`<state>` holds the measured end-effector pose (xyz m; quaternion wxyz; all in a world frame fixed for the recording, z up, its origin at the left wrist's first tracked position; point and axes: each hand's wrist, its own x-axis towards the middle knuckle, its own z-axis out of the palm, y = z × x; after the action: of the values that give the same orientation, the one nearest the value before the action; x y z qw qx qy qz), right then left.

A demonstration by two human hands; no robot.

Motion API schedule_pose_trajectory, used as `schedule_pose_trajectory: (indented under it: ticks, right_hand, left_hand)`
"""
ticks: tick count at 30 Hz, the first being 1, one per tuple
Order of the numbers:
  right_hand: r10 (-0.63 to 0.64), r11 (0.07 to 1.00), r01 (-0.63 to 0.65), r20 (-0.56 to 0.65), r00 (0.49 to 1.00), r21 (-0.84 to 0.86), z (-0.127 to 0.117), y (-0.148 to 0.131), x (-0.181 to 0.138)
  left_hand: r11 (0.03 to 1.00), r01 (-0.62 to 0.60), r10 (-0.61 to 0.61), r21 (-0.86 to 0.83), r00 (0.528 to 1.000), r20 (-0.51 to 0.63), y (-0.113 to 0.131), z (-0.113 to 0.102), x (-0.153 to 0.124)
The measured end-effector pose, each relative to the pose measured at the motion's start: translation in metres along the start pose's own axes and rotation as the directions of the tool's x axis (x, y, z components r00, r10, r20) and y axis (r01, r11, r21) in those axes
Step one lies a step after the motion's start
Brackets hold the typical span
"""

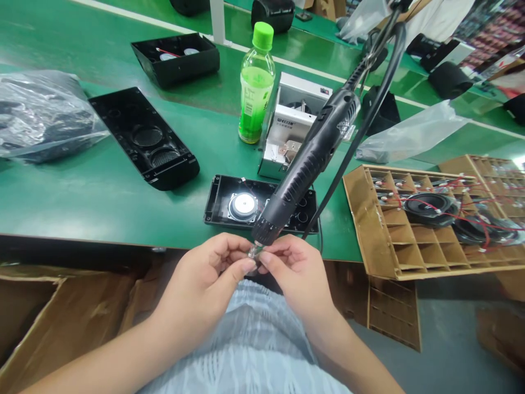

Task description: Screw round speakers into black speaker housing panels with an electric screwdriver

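Observation:
A black electric screwdriver (314, 150) hangs at a slant from its cable, its tip pointing down towards me. Fingers and thumb of my left hand (215, 271) pinch the metal bit end (255, 250) of the screwdriver. From the other side, my right hand (296, 268) pinches the same end. Whether a small part sits between the fingertips is hidden. Just beyond my hands lies an open black speaker housing (219, 219) on the bench, with a round speaker driver (245, 206) fitted inside; the screwdriver covers part of it.
A silver screw feeder (283, 128) and a green-capped bottle (256, 87) stand behind. More black housings (147, 137) and a bagged bundle (45, 115) lie left. At right, a cardboard divider box (356, 219) holds speakers with red wires. The green bench (102, 208) ends before my lap.

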<state>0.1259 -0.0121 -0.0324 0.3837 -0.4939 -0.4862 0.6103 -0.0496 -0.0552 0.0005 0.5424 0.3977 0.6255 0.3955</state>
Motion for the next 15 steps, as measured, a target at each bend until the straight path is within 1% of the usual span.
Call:
schedule_pose_trajectory:
  ticks: [3, 5, 8, 10, 12, 15]
  right_hand:
    - [-0.034, 0.999, 0.034, 0.001, 0.999, -0.04, 0.002, 0.002, 0.002]
    - [-0.072, 0.994, 0.071, -0.005, 0.997, -0.088, 0.004, 0.004, 0.002]
    - [-0.174, 0.97, 0.159, -0.069, 0.982, -0.185, 0.003, 0.003, 0.0]
    - [-0.238, 0.95, 0.209, -0.104, 0.966, -0.233, 0.0, 0.001, -0.004]
    - [-0.266, 0.942, 0.237, -0.099, 0.959, -0.236, -0.004, -0.003, -0.006]
    - [-0.252, 0.958, 0.24, -0.063, 0.966, -0.155, -0.008, -0.011, -0.002]
  left_hand:
    - [1.0, 0.023, -0.023, -0.001, 0.999, 0.039, 0.004, 0.001, 0.001]
    - [0.998, 0.051, -0.048, -0.033, 0.997, 0.068, 0.005, 0.001, 0.002]
    - [0.992, 0.085, -0.076, -0.097, 0.993, 0.087, 0.003, 0.0, 0.003]
    - [0.99, 0.074, -0.065, -0.117, 0.995, 0.079, 0.0, 0.0, 0.003]
    - [0.99, 0.057, -0.05, -0.129, 0.997, 0.062, -0.004, 0.001, 0.002]
    - [0.981, 0.083, -0.073, -0.174, 0.996, 0.058, -0.01, 0.009, -0.002]
